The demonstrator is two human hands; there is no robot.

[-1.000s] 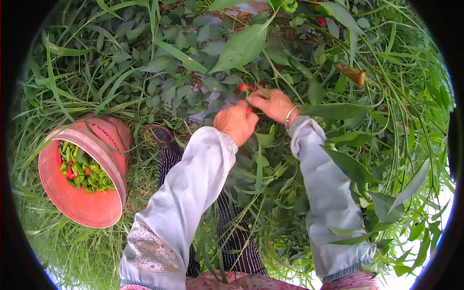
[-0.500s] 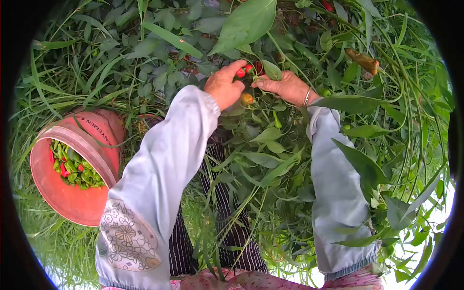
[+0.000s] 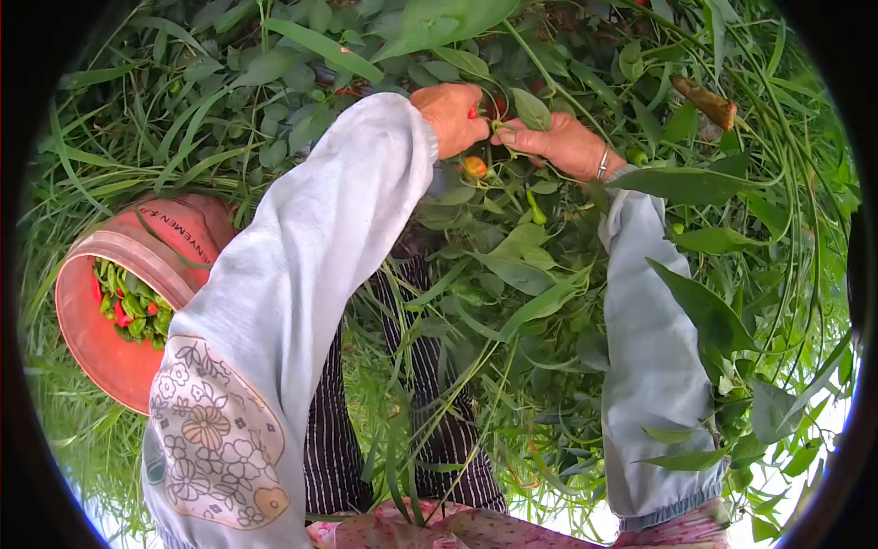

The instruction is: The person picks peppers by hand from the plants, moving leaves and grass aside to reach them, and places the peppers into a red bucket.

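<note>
My left hand (image 3: 450,119) is closed around a small red pepper (image 3: 473,113), most of it hidden by the fingers. Close by on the right, my right hand (image 3: 561,146) pinches a thin green stem of the pepper plant between thumb and fingers. A dark red pepper (image 3: 497,107) shows between the two hands. Just beneath them hangs an orange pepper (image 3: 474,167), and lower down a slim green pepper (image 3: 536,209). Both hands are among the leaves.
A reddish bucket (image 3: 87,357) lies tilted at the left, with green and red peppers (image 3: 133,306) inside. A broad leaf (image 3: 448,26) hangs above the hands. A brown broken stalk (image 3: 706,102) and long leaves (image 3: 704,306) stand at the right.
My left hand has closed over the red peppers, whose tips were showing beside its extended finger. Its forearm has swung up and right. The right hand still pinches the plant.
</note>
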